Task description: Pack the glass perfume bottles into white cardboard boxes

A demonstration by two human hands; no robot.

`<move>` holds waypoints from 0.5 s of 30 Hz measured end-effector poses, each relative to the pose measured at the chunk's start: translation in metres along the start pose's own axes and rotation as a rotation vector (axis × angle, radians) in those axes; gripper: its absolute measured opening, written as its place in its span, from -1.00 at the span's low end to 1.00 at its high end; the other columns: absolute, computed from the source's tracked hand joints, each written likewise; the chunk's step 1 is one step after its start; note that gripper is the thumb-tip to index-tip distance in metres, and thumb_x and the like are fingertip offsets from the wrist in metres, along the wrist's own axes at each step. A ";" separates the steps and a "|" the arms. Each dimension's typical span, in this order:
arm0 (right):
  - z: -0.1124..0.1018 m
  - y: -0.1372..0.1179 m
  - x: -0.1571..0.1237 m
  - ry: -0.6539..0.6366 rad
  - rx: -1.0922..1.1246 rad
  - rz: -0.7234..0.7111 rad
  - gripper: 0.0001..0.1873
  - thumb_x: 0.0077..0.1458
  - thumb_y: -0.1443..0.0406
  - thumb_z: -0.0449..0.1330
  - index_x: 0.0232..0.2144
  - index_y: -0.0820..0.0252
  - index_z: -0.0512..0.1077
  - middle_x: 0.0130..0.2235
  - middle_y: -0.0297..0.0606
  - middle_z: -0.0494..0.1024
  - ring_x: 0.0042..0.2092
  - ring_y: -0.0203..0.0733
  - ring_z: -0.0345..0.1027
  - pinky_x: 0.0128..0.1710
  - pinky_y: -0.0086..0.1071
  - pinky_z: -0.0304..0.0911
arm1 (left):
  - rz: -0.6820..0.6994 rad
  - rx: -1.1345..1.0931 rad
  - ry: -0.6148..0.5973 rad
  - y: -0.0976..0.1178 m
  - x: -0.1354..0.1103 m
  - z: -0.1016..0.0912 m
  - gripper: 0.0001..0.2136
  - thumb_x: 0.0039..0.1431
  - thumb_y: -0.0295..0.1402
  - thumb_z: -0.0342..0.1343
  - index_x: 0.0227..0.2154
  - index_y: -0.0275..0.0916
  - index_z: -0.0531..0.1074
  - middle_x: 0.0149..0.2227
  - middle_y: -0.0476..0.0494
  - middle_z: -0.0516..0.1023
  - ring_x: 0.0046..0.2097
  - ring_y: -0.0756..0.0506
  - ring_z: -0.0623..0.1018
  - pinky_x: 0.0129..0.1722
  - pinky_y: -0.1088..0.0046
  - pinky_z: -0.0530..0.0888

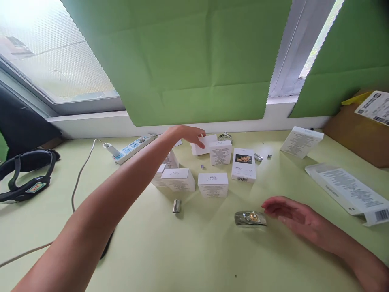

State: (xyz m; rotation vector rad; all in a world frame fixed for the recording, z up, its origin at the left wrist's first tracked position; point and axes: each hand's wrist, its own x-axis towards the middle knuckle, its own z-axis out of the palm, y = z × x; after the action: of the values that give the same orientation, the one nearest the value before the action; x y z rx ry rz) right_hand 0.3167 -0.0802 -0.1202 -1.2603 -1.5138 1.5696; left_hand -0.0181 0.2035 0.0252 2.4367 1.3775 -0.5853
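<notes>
My left hand (188, 134) reaches far across the pale green table (194, 251), its fingers closed over the top of a small white box (204, 144) at the back. Several more white boxes lie around it, among them an upright one (220, 152), two in front (178, 179) (213, 184) and one with a flower picture (243, 164). My right hand (291, 215) hovers low over the table with its fingers stretched out, empty, just right of a clear glass bottle (251, 218) lying on its side. A small silver cap (176, 205) lies loose nearer the left.
A white power strip (132, 149) with its cable runs along the back left. A black headset (26, 174) sits at the left edge. Larger white cartons (300, 141) (346, 188) and a brown cardboard box (358, 132) occupy the right. Green blinds (188, 61) hang over the window behind.
</notes>
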 end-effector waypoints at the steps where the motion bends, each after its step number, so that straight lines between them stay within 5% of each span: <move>1: 0.001 -0.002 -0.001 -0.003 -0.029 0.009 -0.57 0.20 0.09 0.23 0.10 0.01 0.46 0.15 -0.09 0.51 0.20 0.08 0.36 0.25 0.01 0.21 | -0.001 0.008 -0.001 0.001 0.002 0.005 -0.29 -0.04 0.13 0.16 0.18 -0.04 0.32 0.23 -0.16 0.42 0.12 -0.28 0.46 0.07 0.25 0.38; 9: 0.026 -0.015 -0.002 0.048 -0.389 -0.041 -0.37 0.01 0.07 0.38 0.16 -0.16 0.40 0.30 -0.24 0.29 0.26 0.10 0.25 0.23 -0.11 0.24 | -0.064 0.016 0.059 -0.033 0.007 0.012 -0.51 0.07 0.00 0.09 0.02 -0.10 0.45 0.07 -0.15 0.54 0.06 -0.26 0.49 0.03 0.30 0.39; 15: 0.048 -0.020 0.002 0.043 -0.480 -0.068 -0.50 0.16 0.03 0.25 0.14 -0.12 0.41 0.29 -0.22 0.27 0.27 0.03 0.22 0.28 -0.13 0.17 | -0.232 0.037 0.201 -0.053 0.004 0.003 -0.43 0.10 -0.08 0.11 0.16 -0.21 0.33 0.17 -0.35 0.42 0.19 -0.39 0.36 0.15 0.08 0.30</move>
State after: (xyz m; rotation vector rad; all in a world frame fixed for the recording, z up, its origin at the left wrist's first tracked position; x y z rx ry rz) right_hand 0.2684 -0.0936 -0.1067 -1.4643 -1.9553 1.1626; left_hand -0.0625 0.2317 0.0180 2.4367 1.7617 -0.4280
